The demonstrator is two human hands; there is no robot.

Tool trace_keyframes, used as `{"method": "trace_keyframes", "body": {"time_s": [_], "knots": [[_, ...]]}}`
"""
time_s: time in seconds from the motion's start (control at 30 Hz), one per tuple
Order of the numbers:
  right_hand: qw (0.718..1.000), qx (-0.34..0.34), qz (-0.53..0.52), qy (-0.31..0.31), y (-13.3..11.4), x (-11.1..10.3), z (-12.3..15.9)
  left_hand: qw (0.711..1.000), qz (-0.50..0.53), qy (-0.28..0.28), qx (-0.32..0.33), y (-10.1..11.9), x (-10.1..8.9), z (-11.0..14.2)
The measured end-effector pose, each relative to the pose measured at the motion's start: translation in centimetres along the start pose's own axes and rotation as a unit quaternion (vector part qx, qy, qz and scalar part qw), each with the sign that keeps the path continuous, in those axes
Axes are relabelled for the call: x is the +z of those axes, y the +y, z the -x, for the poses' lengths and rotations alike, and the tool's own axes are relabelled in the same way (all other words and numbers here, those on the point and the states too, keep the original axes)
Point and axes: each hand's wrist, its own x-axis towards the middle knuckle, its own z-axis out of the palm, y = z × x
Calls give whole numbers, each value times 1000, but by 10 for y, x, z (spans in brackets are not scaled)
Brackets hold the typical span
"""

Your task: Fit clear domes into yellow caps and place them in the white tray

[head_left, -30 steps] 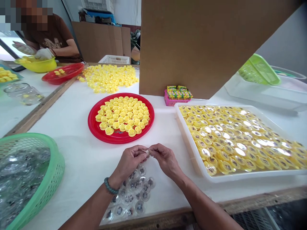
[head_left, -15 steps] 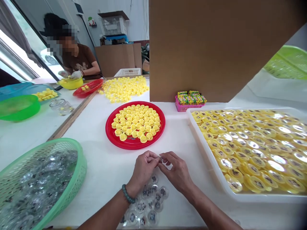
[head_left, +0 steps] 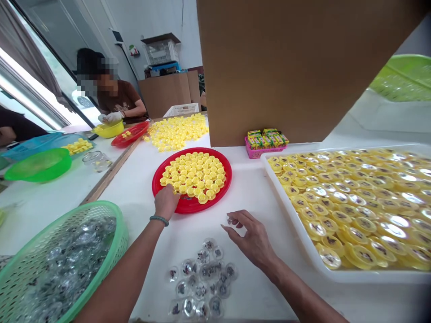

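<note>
My left hand (head_left: 166,202), a beaded bracelet at its wrist, reaches over the near left rim of a red plate (head_left: 188,208). Its fingers close at the edge of the small yellow round pieces (head_left: 193,172); the fingertips are partly hidden. Over the white table, my right hand (head_left: 247,231) pinches a small clear piece (head_left: 230,220) with its fingers, its thumb slightly apart. Between my forearms lie several clear round domes (head_left: 201,290) with dark printed pictures, loose on the table.
A green basket (head_left: 119,224) of clear domes stands at left. At right is a white tray (head_left: 292,224) of assembled yellow pieces. Behind are a pink basket (head_left: 257,153), a cardboard panel (head_left: 269,72) and a yellow pile (head_left: 178,131). A gloved co-worker (head_left: 123,96) sits at the far left.
My hands have parted. The left has moved forward and left to the red plate, while the right stays near its place with a clear piece. The view has shifted slightly.
</note>
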Motion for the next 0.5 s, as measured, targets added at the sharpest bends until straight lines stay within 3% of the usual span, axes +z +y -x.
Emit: {"method": "trace_keyframes", "body": {"time_s": [0.13, 0.27, 0.37, 0.5], "knots": [[999, -26, -31, 11, -8, -6, -1, 1000, -6, 24, 6, 4, -6, 9], [998, -48, -48, 12, -12, -10, -1, 993, 68, 80, 60, 23, -25, 49], [998, -57, -33, 5, -10, -10, 0, 976, 170, 30, 135, 48, -19, 83], [998, -54, -3, -23, -2, -9, 2, 955, 225, -46, 186, 73, 9, 106]]}}
